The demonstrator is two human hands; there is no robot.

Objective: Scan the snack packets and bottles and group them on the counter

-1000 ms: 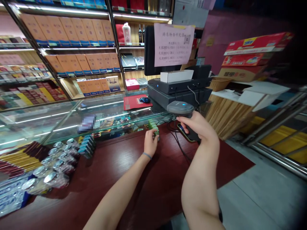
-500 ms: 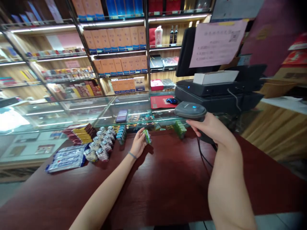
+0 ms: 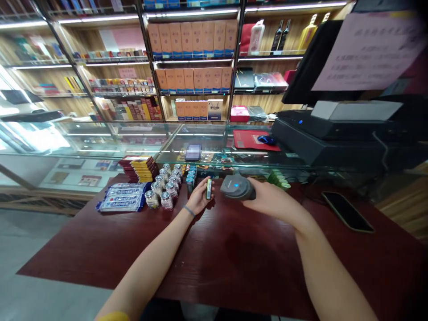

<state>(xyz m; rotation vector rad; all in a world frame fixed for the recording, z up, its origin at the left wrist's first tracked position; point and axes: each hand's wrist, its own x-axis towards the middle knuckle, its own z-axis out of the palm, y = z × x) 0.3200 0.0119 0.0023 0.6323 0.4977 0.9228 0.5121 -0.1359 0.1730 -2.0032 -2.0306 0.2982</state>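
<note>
My left hand (image 3: 197,199) is closed round a small green-and-white pack (image 3: 209,189), held upright just above the dark red counter. What kind of pack it is I cannot make out. A grey barcode scanner (image 3: 234,187) with a lit blue light is gripped in my right hand (image 3: 262,192), its head facing left, close to the pack but apart from it. A row of small blue packs (image 3: 191,174) stands just left of my left hand. Behind my right wrist, partly hidden, are several green packs (image 3: 278,178).
Left of my hands stand several small lidded jars (image 3: 167,201), stacked red and yellow packets (image 3: 144,169) and blue-white packages (image 3: 123,197). A phone (image 3: 347,211) lies at the right. Behind are a glass display case (image 3: 214,133), a mouse (image 3: 266,139) and a monitor (image 3: 314,58).
My right hand has brought the scanner leftward and down, near the pack. My left hand has turned the pack upright. The view has shifted right, bringing the phone into sight.
</note>
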